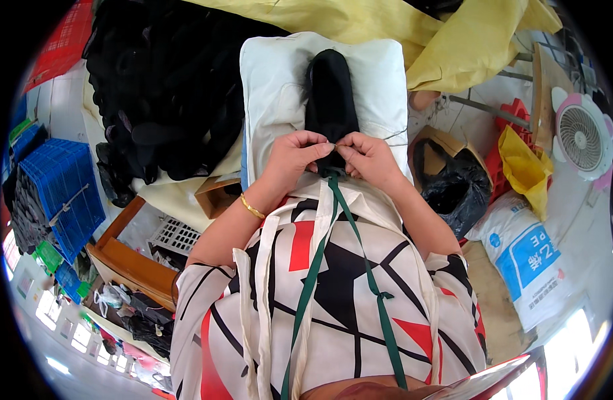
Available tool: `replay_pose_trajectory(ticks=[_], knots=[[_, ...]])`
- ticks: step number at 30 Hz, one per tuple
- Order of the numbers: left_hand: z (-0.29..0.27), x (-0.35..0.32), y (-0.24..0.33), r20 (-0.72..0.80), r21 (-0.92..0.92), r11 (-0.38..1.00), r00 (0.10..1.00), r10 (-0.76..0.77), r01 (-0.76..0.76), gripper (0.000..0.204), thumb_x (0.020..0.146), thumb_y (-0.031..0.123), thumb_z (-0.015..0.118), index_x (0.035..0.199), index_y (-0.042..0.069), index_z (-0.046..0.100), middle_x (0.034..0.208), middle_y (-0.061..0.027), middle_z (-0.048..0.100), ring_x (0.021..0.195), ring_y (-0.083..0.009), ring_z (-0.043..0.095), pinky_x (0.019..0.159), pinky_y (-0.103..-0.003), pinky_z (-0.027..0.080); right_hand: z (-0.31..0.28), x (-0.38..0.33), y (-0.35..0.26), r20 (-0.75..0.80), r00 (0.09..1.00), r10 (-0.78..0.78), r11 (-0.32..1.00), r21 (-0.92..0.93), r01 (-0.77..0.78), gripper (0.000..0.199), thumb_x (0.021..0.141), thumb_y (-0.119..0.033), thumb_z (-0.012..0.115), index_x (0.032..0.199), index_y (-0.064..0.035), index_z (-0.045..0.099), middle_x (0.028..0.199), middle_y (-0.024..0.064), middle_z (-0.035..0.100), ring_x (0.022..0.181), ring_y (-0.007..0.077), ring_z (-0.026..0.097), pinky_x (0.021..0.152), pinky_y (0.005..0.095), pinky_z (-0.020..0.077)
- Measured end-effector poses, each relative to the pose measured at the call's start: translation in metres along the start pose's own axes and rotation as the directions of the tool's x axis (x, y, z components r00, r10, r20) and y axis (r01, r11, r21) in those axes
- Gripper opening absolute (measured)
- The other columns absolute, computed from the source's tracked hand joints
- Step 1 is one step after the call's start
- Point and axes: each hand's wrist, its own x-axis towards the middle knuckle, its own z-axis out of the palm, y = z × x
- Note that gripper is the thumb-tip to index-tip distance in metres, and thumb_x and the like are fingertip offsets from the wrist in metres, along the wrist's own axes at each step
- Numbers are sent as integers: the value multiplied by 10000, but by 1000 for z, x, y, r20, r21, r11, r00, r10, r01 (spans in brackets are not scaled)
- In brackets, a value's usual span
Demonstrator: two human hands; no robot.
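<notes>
A black cloth piece shaped like a shoe or slipper (330,90) lies lengthwise on a white cloth pad (270,73) in front of me. Over its near end, the fingertips of both hands meet. My left hand (294,155) is closed in a pinch, thumb against forefinger. Opposite it, my right hand (370,157) pinches too, its tips almost touching the left ones. Whatever is between the fingertips is too small to name. A thin dark line, perhaps thread, runs from beside my right hand toward the pad's right edge.
A big heap of black cloth pieces (166,87) lies to the left, yellow cloth (466,47) at the far right. Blue crates (66,193) and a wooden stool (133,260) stand left. On the right are a black plastic bag (453,187), a white sack (520,260) and a fan (582,135).
</notes>
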Motion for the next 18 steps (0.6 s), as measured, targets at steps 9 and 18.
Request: replay_pose_trajectory(ticks=[9, 18], knots=[[0, 2, -3, 23, 22, 1000, 999, 22, -23, 195, 855, 169, 773, 977, 28, 714, 878, -8, 688, 724, -65, 578, 616, -220, 457, 1, 4, -1, 0, 998, 59, 998, 18, -59, 173, 976, -217, 622, 975, -44, 616, 694, 1, 609, 588, 49, 549, 542, 205, 464], [-1, 3, -3, 56, 109, 991, 996, 69, -75, 201, 866, 174, 765, 988, 23, 714, 853, -2, 681, 700, -56, 565, 613, -204, 454, 13, 6, -11, -165, 969, -185, 944, -303, 129, 363, 947, -268, 645, 1153, 2, 518, 670, 53, 607, 581, 107, 567, 541, 270, 456]])
